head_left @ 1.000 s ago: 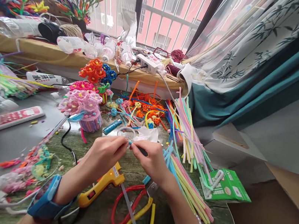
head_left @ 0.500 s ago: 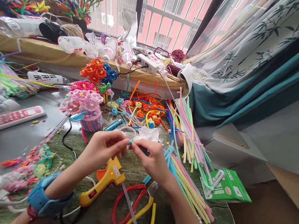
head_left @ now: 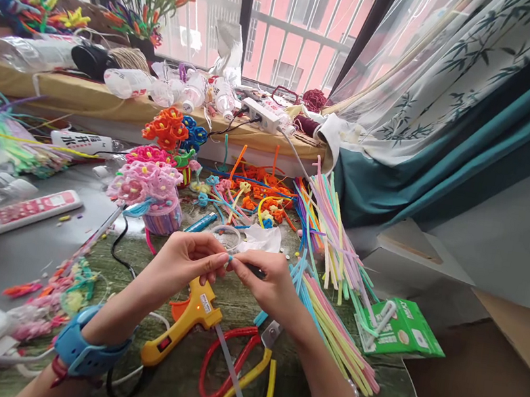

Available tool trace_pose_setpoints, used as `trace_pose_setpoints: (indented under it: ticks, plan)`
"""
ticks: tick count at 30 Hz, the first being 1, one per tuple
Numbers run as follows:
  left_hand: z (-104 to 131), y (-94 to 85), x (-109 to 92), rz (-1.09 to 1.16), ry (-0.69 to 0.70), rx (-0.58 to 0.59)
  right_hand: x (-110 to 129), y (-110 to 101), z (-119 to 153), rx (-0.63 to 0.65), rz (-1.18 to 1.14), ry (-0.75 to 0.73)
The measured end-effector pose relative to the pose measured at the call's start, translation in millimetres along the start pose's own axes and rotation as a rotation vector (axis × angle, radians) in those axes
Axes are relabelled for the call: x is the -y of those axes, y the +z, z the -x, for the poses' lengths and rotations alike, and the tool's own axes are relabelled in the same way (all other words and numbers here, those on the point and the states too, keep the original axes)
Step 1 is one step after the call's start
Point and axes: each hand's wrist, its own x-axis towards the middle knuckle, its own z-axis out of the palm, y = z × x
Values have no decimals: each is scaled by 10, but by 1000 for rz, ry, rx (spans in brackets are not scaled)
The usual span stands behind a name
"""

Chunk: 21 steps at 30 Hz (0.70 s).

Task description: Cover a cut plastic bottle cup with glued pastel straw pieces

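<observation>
Along the left of the counter point(head_left: 244, 305), pink and orange scraps point(head_left: 35, 317) lie loose, and next to them the blue watch point(head_left: 90, 348) on the left wrist has turned, showing its strap where its face was visible a second ago. Farther back stands a striped pot point(head_left: 165, 215) of pink flowers point(head_left: 148, 178), unmoved. The left hand point(head_left: 191, 257) has rolled over and opened out: its back was uppermost before, and now thumb and forefinger show in profile, the other fingers curled loosely. Because of that turn, more of the yellow glue gun point(head_left: 186, 326) is uncovered below; it lies untouched on its side, its small light glowing. Between the two sets of fingertips sits a small blue piece point(head_left: 230, 258), raised over the middle of the counter, and each hand's grip is narrow, pinched on it. Only the left side's angle has altered, so the work appears to be fine adjustment with the piece kept in place. Below it lie the red-and-yellow scissors point(head_left: 271, 334), unused. The right hand point(head_left: 268, 282) is almost unchanged, also keeping a dark slim object point(head_left: 255, 270) under its fingers; what it is, I cannot tell. Rightmost, bundled fuzzy stems point(head_left: 334, 335) and a green packet point(head_left: 407, 329) stay put.
</observation>
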Motion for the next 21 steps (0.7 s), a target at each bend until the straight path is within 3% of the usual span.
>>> trace_pose_setpoints:
  ticks: [16, 21]
  plan:
    - [-1, 30, 8, -143, 89, -44, -12, 59, 17, -7, -24, 9]
    - [7, -18, 6, -236, 93, -48, 2, -28, -11, 124, -108, 127]
